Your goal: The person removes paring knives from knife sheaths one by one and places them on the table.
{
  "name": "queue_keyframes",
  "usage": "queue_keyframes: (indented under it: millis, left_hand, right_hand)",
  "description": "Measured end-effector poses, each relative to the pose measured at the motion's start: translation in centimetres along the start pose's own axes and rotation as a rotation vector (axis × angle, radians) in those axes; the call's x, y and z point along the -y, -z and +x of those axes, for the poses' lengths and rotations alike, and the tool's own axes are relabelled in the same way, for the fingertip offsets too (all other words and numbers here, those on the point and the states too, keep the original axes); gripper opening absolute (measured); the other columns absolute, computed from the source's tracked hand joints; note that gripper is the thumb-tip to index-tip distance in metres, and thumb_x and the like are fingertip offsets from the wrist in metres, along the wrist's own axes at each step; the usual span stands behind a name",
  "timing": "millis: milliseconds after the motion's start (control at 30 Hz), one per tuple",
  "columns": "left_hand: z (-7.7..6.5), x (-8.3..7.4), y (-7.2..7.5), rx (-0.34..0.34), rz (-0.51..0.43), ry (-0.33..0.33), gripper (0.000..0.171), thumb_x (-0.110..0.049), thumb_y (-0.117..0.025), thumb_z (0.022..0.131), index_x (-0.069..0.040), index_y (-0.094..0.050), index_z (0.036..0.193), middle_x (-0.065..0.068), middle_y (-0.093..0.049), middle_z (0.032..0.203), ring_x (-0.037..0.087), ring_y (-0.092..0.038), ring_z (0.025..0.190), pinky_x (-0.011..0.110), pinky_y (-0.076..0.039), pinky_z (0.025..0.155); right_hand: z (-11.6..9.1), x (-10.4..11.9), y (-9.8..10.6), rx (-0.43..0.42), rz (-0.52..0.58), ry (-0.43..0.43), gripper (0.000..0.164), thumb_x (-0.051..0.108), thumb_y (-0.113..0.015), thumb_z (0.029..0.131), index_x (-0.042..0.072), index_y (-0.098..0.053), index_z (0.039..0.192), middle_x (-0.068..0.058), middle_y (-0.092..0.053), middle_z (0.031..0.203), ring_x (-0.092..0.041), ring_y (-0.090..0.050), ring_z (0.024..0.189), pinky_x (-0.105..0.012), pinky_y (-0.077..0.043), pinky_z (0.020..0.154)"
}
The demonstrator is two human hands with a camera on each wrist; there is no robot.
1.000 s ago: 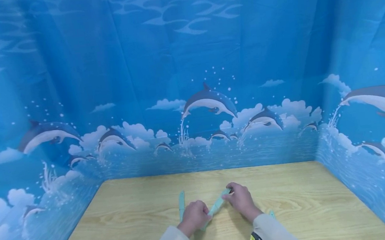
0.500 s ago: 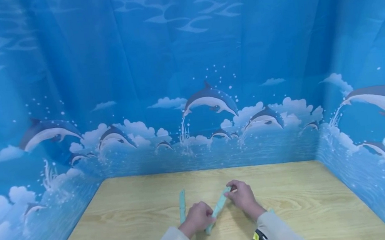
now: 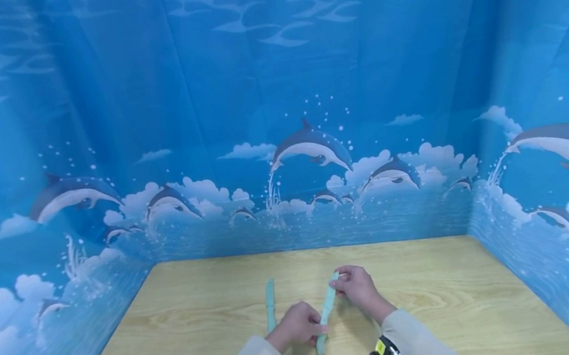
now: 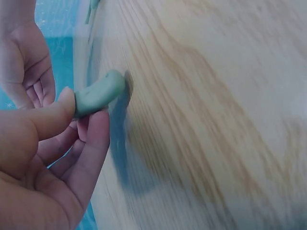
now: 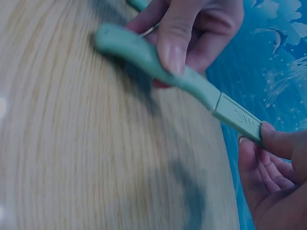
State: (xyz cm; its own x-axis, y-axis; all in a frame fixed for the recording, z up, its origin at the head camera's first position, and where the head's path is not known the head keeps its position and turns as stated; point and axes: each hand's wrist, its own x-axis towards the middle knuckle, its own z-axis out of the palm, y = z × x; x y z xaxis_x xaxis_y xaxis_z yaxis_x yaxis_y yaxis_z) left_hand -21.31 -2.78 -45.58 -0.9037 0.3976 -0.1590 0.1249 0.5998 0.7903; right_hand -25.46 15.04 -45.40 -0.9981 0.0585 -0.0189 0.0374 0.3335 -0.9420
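A mint-green knife in a matching sheath (image 3: 330, 303) is held between both hands, over the middle of the table. My left hand (image 3: 297, 326) pinches its curved handle (image 5: 132, 47) between thumb and fingers, and the rounded handle end sticks out past them. At the far end, my right hand (image 3: 361, 291) pinches the tip of the flat sheath (image 5: 236, 115), which has raised lettering. A seam shows where the sheath meets the handle. To the left, a second long green piece of similar shape (image 3: 270, 303) lies on the table, its near end hidden behind my left hand.
The wood-grain table (image 3: 185, 324) runs back to a blue curtain (image 3: 289, 228) printed with dolphins, which also stands along both sides. A black device with a yellow label (image 3: 381, 353) is at my right wrist.
The held knife has swung from slanted to steeper in the head view, its handle end moving right and nearer. My left hand has shifted right with it; my right hand has barely moved.
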Motion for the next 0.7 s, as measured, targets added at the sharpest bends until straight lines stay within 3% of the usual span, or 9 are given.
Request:
queue_keyframes:
  millis: [200, 700]
  left_hand:
    - [-0.4, -0.8, -0.2, 0.009, -0.062, 0.016, 0.014, -0.010, -0.071, 0.087, -0.006, -0.069, 0.074, 0.004, -0.064, 0.059, 0.014, -0.060, 0.054, 0.025, -0.056, 0.054]
    - [-0.4, -0.7, -0.5, -0.017, -0.131, 0.024, 0.018, -0.015, -0.069, 0.089, -0.006, -0.068, 0.073, 0.006, -0.065, 0.064, 0.015, -0.062, 0.056, 0.027, -0.059, 0.056]
  right_hand:
    - [-0.3, 1.0, -0.2, 0.007, 0.075, -0.045, 0.024, 0.006, -0.069, 0.088, -0.010, -0.064, 0.105, -0.011, -0.069, 0.087, -0.014, -0.064, 0.067, -0.030, -0.061, 0.065]
    - [0.0, 0.9, -0.2, 0.045, 0.173, -0.096, 0.023, 0.011, -0.069, 0.090, -0.007, -0.065, 0.104, -0.011, -0.069, 0.087, -0.013, -0.065, 0.067, -0.030, -0.062, 0.069]
